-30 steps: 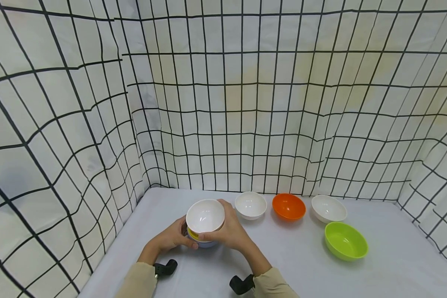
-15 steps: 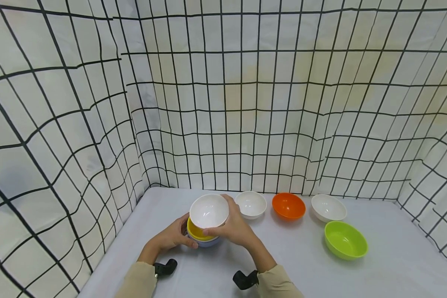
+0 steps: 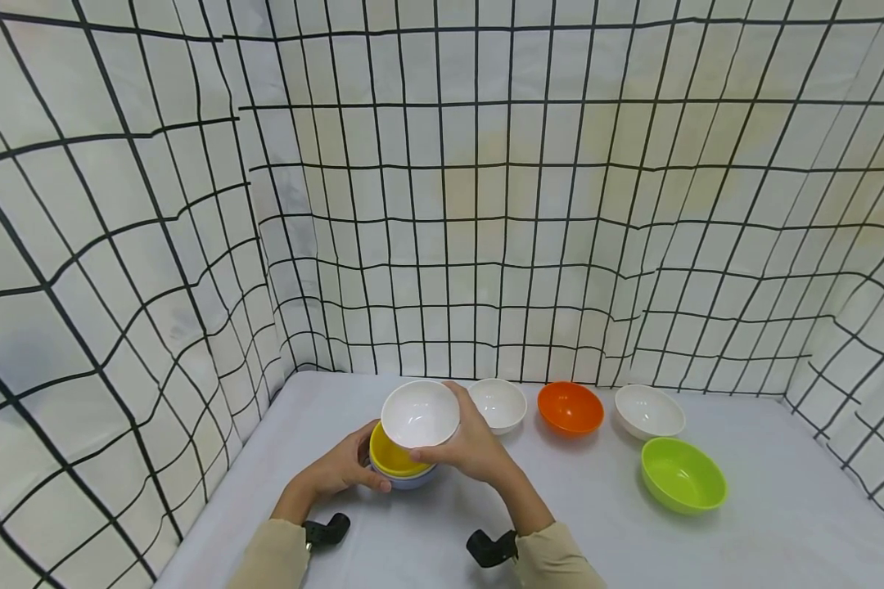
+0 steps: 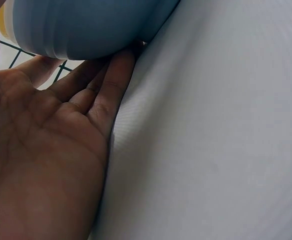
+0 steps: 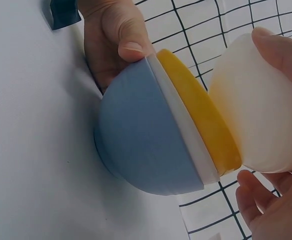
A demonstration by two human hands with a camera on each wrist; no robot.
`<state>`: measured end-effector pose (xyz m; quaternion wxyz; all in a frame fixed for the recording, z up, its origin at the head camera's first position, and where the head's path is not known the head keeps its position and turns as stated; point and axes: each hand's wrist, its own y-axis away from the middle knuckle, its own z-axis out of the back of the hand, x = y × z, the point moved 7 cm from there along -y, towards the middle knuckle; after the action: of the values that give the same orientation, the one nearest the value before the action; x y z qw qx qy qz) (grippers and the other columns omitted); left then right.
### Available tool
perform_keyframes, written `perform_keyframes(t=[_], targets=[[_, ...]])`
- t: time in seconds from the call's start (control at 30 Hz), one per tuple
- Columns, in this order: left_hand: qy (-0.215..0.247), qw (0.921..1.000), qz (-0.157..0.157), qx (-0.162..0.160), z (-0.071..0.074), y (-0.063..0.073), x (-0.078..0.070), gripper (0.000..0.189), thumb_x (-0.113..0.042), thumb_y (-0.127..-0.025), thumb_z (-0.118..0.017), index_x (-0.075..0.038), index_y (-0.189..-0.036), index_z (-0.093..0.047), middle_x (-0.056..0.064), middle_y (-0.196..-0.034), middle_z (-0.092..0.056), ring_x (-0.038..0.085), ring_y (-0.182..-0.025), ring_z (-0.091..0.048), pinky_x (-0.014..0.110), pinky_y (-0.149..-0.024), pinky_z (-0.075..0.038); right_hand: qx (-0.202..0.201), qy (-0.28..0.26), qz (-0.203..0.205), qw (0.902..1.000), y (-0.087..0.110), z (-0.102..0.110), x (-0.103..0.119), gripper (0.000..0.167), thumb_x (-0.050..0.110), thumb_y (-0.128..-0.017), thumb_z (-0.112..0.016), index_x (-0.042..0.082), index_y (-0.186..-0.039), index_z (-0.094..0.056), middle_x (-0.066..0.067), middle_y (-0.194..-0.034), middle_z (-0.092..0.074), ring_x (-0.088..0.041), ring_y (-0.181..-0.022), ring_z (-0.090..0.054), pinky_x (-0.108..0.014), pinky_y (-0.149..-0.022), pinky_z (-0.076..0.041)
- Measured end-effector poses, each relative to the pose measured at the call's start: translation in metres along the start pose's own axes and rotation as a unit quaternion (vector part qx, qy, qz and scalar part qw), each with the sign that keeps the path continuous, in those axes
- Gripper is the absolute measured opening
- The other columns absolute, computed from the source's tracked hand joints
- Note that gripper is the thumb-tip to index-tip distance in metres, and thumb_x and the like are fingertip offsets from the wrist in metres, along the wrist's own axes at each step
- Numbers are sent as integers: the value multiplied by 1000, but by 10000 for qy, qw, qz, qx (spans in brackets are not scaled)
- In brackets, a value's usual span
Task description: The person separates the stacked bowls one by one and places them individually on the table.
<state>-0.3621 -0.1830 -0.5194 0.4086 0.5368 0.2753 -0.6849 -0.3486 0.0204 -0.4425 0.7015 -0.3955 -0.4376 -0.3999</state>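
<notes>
A nested stack stands on the white tabletop in the head view: a light blue bowl [image 3: 410, 481] outermost, a white bowl [image 5: 188, 127] inside it, a yellow bowl [image 3: 389, 455] on top. My left hand [image 3: 341, 466] grips the stack from the left, thumb at the blue rim. In the left wrist view, its fingers [image 4: 106, 95] reach along the lower side of the blue bowl. Just above and right of the yellow bowl, my right hand [image 3: 479, 448] holds another white bowl [image 3: 420, 414] by its sides, tilted towards me. The right wrist view shows its outside close to the yellow rim.
Along the back stand a white bowl [image 3: 497, 404], an orange bowl [image 3: 570, 408] and another white bowl [image 3: 649, 411]. A lime green bowl [image 3: 683, 476] sits nearer at the right. White walls with a black grid [image 3: 442, 245] enclose the tabletop [image 3: 560, 523].
My right hand has lifted the white bowl off the stack, up and to the right, uncovering the yellow bowl. The left hand stays on the stack.
</notes>
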Motion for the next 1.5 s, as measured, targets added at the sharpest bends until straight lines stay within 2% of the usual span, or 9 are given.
perform_keyframes(t=[0.17, 0.33, 0.6, 0.97, 1.23, 1.5], targets=[[-38, 9999, -154, 49, 0, -1, -1, 102, -20, -79, -89, -14, -160, -27, 9, -166, -33, 35, -156, -26, 55, -128, -19, 28, 85, -48, 9999, 0, 2, 1, 109, 33, -70, -95, 15, -156, -30, -6, -146, -52, -29, -127, -58, -50, -107, -53], [-35, 9999, -125, 40, 0, -2, -1, 102, -20, -79, -89, -15, -160, -27, 8, -165, -34, 34, -155, -28, 55, -128, -20, -2, 149, -63, 9999, 0, 5, 3, 110, 35, -70, -95, 16, -157, -29, -4, -147, -52, -28, -127, -58, -49, -106, -54], [-12, 9999, -113, 51, 0, -2, 0, 102, -19, -80, -89, -14, -160, -27, 9, -165, -34, 35, -155, -27, 56, -128, -19, -65, 183, -161, 9997, 1, 9, 3, 110, 36, -72, -94, 17, -158, -28, -8, -149, -51, -30, -128, -57, -52, -107, -53], [-201, 9994, -274, 82, 1, -2, -1, 93, -21, -80, -88, -18, -156, -35, 5, -158, -44, 31, -147, -38, 57, -126, -26, -191, 117, -190, 9996, 2, 21, 1, 109, 38, -69, -95, 22, -155, -31, -4, -148, -50, -28, -126, -57, -49, -104, -55], [-222, 9994, -239, 73, 1, -2, 0, 94, -22, -80, -88, -18, -157, -34, 5, -159, -42, 33, -150, -36, 57, -126, -25, -203, 71, -304, 9993, 2, 27, -2, 108, 37, -67, -96, 26, -154, -33, -3, -147, -52, -30, -127, -57, -49, -103, -56], [-173, 9996, -200, 81, 1, -2, 1, 96, -22, -80, -89, -17, -158, -33, 6, -162, -39, 34, -154, -30, 57, -127, -22, -245, 139, -442, 9986, 4, 36, -7, 110, 36, -67, -96, 24, -156, -32, -6, -149, -51, -30, -128, -56, -51, -104, -55]])
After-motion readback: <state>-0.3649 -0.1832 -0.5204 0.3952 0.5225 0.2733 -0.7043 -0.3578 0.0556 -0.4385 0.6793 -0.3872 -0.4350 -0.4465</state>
